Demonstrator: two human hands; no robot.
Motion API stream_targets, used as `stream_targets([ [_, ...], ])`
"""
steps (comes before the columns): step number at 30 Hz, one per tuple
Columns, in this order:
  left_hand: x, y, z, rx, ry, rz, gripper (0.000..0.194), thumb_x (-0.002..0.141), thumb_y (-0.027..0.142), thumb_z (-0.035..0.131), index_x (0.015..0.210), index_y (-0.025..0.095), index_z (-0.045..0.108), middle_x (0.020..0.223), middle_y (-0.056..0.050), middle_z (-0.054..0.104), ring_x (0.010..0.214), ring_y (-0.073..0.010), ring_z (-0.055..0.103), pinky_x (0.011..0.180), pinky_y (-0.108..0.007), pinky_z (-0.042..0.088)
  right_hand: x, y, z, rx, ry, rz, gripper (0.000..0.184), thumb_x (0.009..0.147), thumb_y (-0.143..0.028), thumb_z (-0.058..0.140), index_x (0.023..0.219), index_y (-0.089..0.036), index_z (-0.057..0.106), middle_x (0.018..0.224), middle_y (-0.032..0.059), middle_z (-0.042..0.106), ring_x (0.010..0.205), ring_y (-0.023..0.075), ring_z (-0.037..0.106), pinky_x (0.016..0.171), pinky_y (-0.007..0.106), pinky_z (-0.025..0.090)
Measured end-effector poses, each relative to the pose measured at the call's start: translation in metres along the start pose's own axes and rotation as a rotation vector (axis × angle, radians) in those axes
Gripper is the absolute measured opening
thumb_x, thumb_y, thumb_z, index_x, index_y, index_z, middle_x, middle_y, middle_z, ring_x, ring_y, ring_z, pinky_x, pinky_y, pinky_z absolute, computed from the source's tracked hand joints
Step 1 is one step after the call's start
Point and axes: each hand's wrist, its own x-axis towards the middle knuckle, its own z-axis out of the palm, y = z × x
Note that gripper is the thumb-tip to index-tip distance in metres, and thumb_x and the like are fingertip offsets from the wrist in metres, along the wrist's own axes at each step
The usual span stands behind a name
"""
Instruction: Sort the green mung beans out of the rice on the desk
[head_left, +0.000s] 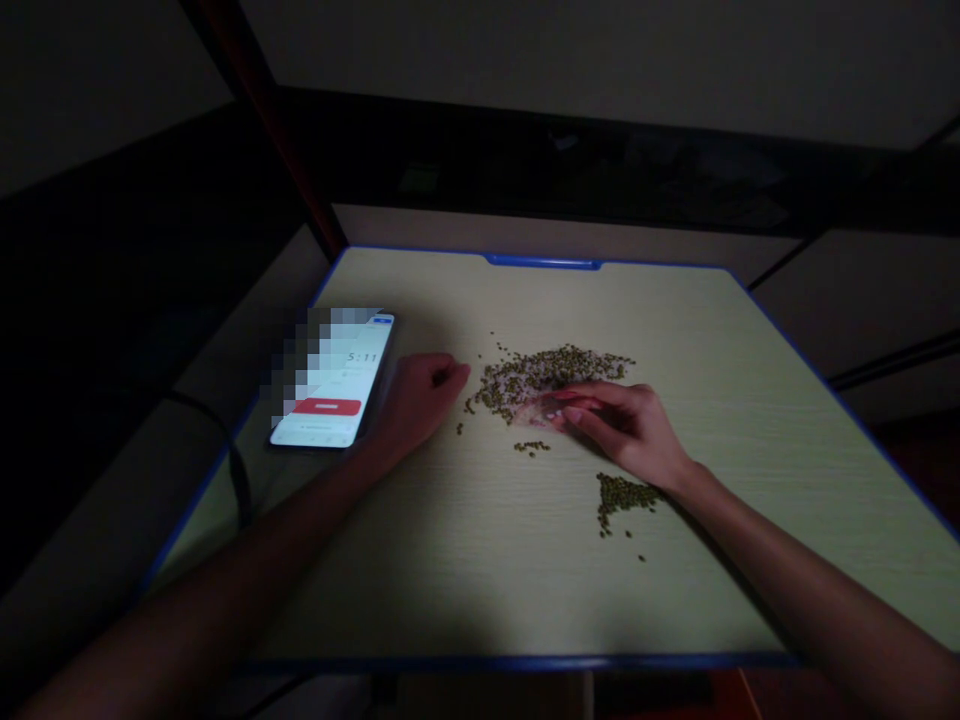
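A wide, loose heap of small green-brown beans (532, 372), with paler bits among them, lies mid-table. My right hand (637, 430) reaches over its near right edge. Thumb and fingers come together there in a pinch, and the tips are smeared by motion, so anything between them is hidden. My left hand (427, 395) rests as a loose fist on the tabletop, left of the heap and beside the phone; its inside is hidden. A smaller patch of beans (626, 493) sits below my right wrist. Several stray beans (532, 447) lie just in front of the heap.
A lit phone (330, 400) showing a timer lies at the left of the pale wood-look table (450, 590), which has a blue rim. A dark cable (236, 465) hangs at the table's left side. Dim walls and a dark shelf (525, 165) stand behind.
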Motion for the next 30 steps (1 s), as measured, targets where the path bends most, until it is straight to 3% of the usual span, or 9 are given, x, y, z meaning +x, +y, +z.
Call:
stream_targets([
  [18,0.0001,0.0008,-0.0004,0.006,-0.019,-0.01,0.036,0.076,0.022,0.049,0.044,0.017,0.035,0.045,0.007,0.029,0.048,-0.0082,0.031,0.052,-0.025,0.022,0.0009,0.0011,0.0024,0.047,0.117,0.063,0.022,0.076,-0.024,0.057,0.091,-0.011,0.068,0.071,0.0069,0.072,0.058,0.0155,0.064,0.051,0.027,0.048],
  [30,-0.0002,0.0028,-0.0007,0.012,-0.021,-0.017,0.034,0.077,0.022,0.049,0.045,0.017,0.038,0.045,0.006,0.032,0.049,-0.0091,0.033,0.052,-0.025,0.023,0.0014,0.0013,0.0012,0.013,0.048,-0.001,0.023,0.079,-0.024,0.056,0.095,-0.013,0.068,0.067,0.0035,0.071,0.054,0.0131,0.061,0.048,0.025,0.044],
])
